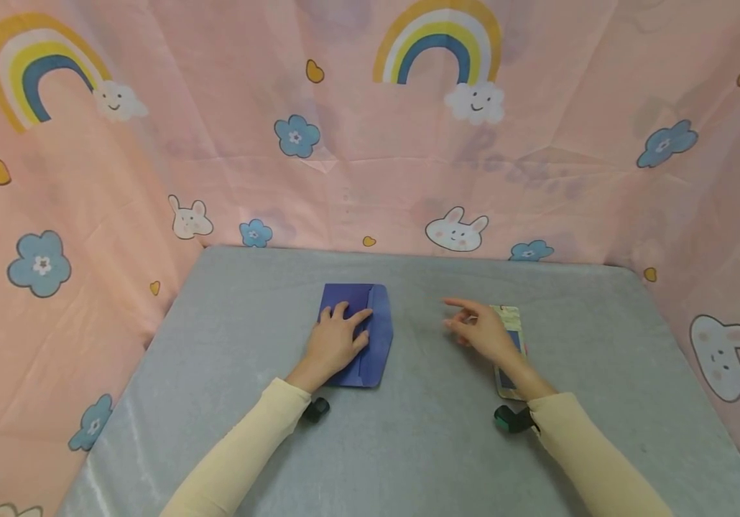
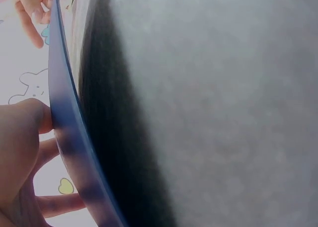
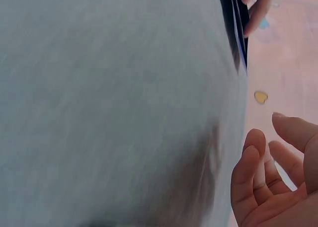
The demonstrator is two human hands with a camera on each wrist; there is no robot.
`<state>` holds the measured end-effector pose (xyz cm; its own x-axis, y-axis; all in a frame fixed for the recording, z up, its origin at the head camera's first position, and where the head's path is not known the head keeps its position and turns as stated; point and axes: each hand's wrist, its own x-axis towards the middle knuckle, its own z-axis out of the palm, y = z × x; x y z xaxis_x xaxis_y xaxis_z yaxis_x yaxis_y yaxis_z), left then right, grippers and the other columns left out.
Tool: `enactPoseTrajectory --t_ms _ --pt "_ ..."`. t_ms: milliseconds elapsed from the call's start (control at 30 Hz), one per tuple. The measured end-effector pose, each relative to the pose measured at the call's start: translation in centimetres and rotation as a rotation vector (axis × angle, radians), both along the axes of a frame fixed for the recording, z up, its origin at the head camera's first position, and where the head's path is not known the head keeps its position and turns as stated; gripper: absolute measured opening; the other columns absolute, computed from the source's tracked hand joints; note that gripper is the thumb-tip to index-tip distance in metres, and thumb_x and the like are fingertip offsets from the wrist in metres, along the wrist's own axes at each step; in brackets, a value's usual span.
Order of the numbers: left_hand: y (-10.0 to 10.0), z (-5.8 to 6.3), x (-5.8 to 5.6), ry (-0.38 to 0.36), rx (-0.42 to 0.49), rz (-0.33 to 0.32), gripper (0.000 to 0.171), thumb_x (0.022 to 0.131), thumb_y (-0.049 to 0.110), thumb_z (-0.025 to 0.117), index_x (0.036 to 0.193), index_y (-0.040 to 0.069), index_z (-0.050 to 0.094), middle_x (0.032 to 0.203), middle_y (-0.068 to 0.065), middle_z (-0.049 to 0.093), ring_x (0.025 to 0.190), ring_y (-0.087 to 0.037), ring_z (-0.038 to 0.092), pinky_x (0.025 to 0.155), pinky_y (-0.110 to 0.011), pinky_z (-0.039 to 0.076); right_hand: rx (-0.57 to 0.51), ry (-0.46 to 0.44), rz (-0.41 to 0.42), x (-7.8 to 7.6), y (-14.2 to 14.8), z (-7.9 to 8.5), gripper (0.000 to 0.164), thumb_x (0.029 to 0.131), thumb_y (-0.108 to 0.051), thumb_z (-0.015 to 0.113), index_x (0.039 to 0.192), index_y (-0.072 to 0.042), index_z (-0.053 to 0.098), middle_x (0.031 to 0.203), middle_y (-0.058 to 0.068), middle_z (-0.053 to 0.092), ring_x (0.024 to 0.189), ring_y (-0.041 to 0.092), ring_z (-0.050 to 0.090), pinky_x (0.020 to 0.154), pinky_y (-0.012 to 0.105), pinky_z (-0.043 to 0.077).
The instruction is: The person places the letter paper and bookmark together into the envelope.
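Steadying the mid-frame envelope [image 1: 379, 337] wants even pressure; left hand [image 1: 333, 343], fingers spread; right hand [image 1: 485, 334], fingers loosely bent, empty.

Soft, even light fills the head view. The left wrist view blurs the table [image 2: 233, 113], darkly shadowed toward 9 o'clock.

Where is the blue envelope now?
In the head view, the blue envelope is just left of centre on the grey table, under the left hand.
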<state>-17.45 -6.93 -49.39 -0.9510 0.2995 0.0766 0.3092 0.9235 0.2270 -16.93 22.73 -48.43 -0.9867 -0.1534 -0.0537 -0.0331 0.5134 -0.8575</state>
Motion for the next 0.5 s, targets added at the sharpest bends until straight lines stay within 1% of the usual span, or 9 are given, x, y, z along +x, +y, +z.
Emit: enactPoseTrajectory --t_ms 67,233,500 --pt "0.0 0.0 0.0 0.000 0.000 0.000 0.045 0.091 0.042 0.052 0.136 0.038 0.049 0.140 -0.016 0.047 0.125 -0.049 0.045 0.088 -0.057 0.048 0.016 0.008 -0.003 0.1 0.7 -0.1 0.048 0.087 -0.026 0.065 0.133 -0.015 0.054 0.092 0.015 0.062 0.060 0.023 0.062 0.056 0.029 0.051" --pt "0.0 0.0 0.0 -0.002 0.000 0.000 0.046 0.090 0.042 0.053 0.136 0.038 0.049 0.140 -0.017 0.047 0.125 -0.049 0.045 0.088 -0.058 0.048 0.043 0.018 -0.017 0.3 2.3 -0.3 0.046 0.088 -0.025 0.065 0.131 -0.014 0.055 0.095 0.016 0.061 0.060 0.021 0.063 0.056 0.029 0.051" --pt "0.0 0.2 0.1 -0.014 -0.006 0.006 0.046 0.090 0.042 0.054 0.136 0.039 0.048 0.141 -0.016 0.047 0.126 -0.049 0.044 0.091 -0.058 0.047 0.063 0.036 -0.023 0.6 4.5 -0.1 0.048 0.088 -0.026 0.064 0.132 -0.010 0.054 0.096 0.018 0.060 0.060 0.021 0.062 0.056 0.028 0.052"
